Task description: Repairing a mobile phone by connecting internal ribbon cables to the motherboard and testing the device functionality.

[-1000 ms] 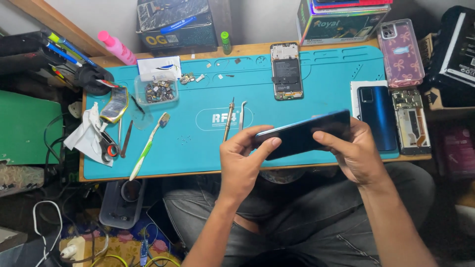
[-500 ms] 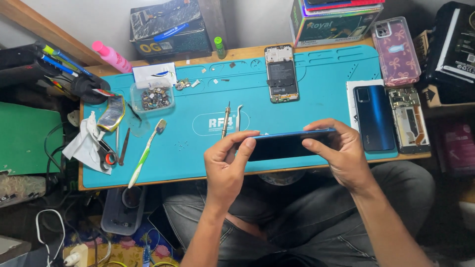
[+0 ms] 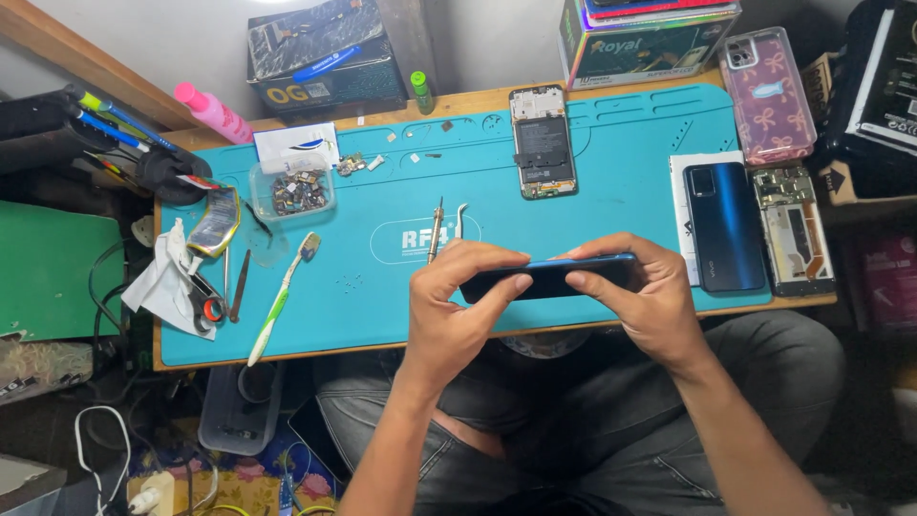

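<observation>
A dark blue phone [image 3: 549, 277] was held edge-on in both hands just above the near edge of the teal work mat [image 3: 611, 182], so that only its thin side and a sliver of one face were shown to the camera. The left hand [image 3: 458, 301] was closed around the phone's left end, its thumb pressed against the near long edge and its fingers curled over the top; the right hand [image 3: 640, 296] was clamped on the right end in the same way, fingers bent over the far edge. The phone appeared slim, dark and glossy, with a blue frame; whether its back cover was seated or partly lifted could not be told. Judged from the layout, the work seemed to be midway: an opened phone frame [image 3: 543, 143] lay at the far middle of the mat, a blue back cover [image 3: 724, 225] and a bare circuit assembly [image 3: 791, 229] rested at the mat's right side, and a clear tray of small parts [image 3: 291, 191] sat at its left. A screwdriver [image 3: 436, 229] and tweezers [image 3: 460, 220] lay untouched on the mat just beyond the left hand, and a toothbrush [image 3: 282, 296] was left further to that side.
</observation>
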